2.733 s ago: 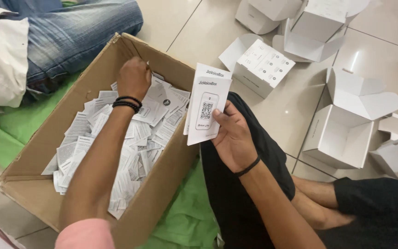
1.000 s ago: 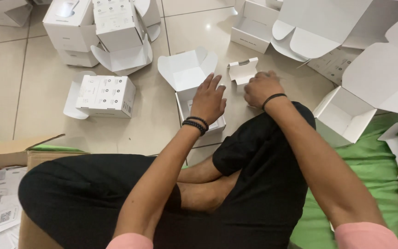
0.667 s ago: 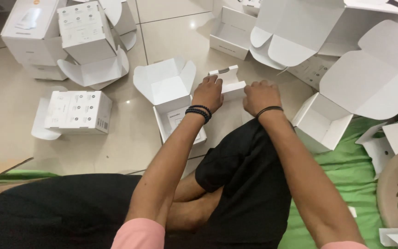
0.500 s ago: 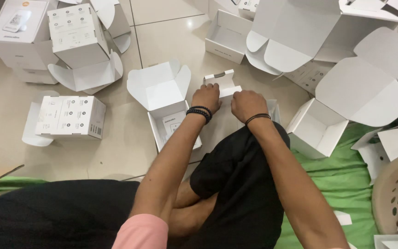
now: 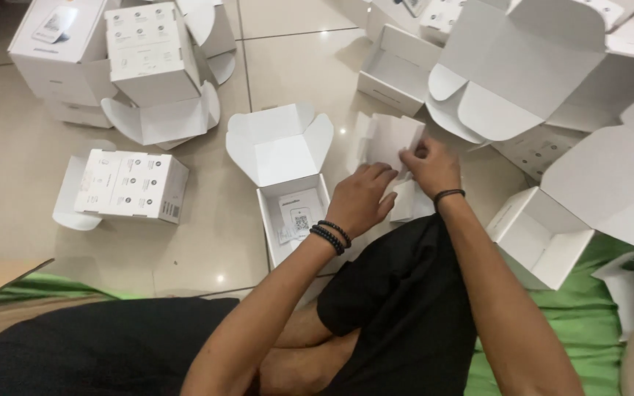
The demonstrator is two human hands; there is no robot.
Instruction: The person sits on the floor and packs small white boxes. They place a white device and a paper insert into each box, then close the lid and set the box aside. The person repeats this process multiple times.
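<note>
Sitting cross-legged on tile, head view: both hands pinch a small white cardboard insert (image 5: 390, 143), left hand (image 5: 361, 202) at its lower edge, right hand (image 5: 428, 167) on its right side, just beside the open white box (image 5: 282, 158) holding a leaflet (image 5: 299, 216).

White cartons (image 5: 130, 185) litter the tiled floor (image 5: 23, 183).

Open carton (image 5: 288, 176) — plain white inside and out; leaflet (image 5: 299, 216) in it white with black print and a small black square pattern. Folded card insert (image 5: 390, 139) — white. Closed box (image 5: 130, 183) white with grey printed icons. Floor tiles (image 5: 207, 242) pale beige, glossy. Mat (image 5: 581, 323) bright green. Wrist bands (image 5: 330, 236) black beads. Trousers (image 5: 405, 315) black. Cardboard box (image 5: 1, 275) brown.
</note>
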